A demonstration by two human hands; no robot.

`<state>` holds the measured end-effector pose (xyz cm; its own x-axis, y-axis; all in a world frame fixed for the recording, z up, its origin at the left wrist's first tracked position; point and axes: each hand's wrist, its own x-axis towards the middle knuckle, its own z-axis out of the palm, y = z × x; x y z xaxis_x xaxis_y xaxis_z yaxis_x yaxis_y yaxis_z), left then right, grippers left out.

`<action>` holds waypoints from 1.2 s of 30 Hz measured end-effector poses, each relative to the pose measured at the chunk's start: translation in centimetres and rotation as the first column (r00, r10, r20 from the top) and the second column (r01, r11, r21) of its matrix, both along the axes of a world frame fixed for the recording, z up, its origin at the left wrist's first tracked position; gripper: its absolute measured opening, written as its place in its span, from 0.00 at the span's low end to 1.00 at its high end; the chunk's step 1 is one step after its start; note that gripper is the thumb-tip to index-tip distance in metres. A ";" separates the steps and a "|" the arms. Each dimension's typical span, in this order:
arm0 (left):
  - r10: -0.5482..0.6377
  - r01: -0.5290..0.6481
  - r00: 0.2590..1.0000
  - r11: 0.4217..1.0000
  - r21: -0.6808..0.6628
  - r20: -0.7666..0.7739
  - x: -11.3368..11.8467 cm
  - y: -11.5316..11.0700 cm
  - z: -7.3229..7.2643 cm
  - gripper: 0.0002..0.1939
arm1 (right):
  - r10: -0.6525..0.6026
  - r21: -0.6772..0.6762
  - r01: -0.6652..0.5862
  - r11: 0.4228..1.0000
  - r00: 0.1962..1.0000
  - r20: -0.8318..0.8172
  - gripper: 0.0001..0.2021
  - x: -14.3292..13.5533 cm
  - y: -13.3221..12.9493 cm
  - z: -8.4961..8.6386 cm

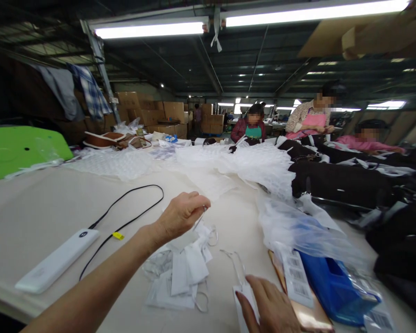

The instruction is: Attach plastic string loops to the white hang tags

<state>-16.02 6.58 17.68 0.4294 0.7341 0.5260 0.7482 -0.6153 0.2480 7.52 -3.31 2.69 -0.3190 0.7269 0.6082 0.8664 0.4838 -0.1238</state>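
Observation:
My left hand [185, 212] is closed in a pinch above the table, with a thin string [198, 219] between thumb and finger. Just under it lies a loose pile of white hang tags [187, 270] with looped strings, some in clear plastic. At the lower front, my right hand [272, 305] has thumb and fingers on a single white hang tag [241, 312]; its string loop [235, 263] stretches away over the table. Part of that tag is hidden beneath the fingers.
Beside my right hand are a blue tape dispenser [333, 286], barcode labels [298, 277] and a copper-coloured flat object [310, 314]. A white power bank [57, 261] with black cable lies left. Bubble wrap [256, 162] and black bags [339, 185] lie beyond. Several people work behind.

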 end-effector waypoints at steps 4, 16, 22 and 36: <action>-0.134 0.136 0.990 0.986 -0.093 0.031 1.8 -1.8 1.8 0.10 | -0.021 -0.368 -0.197 0.909 0.860 -0.511 0.33 -3.9 2.6 5.5; 0.159 0.291 0.854 0.642 -0.710 0.495 3.5 -2.6 0.2 0.02 | -0.538 -0.397 -0.888 0.232 0.224 -0.813 0.14 -5.1 0.2 3.4; 0.377 0.430 0.728 0.399 -0.810 0.572 3.1 -2.0 -4.6 0.09 | -0.614 -0.286 -0.946 0.152 0.136 -0.778 0.23 -4.8 -2.4 1.2; 0.438 0.634 0.587 0.274 -0.723 0.681 2.1 -1.9 -7.5 0.10 | -0.733 -0.186 -0.973 0.137 0.027 -0.680 0.23 -4.6 -4.2 -0.2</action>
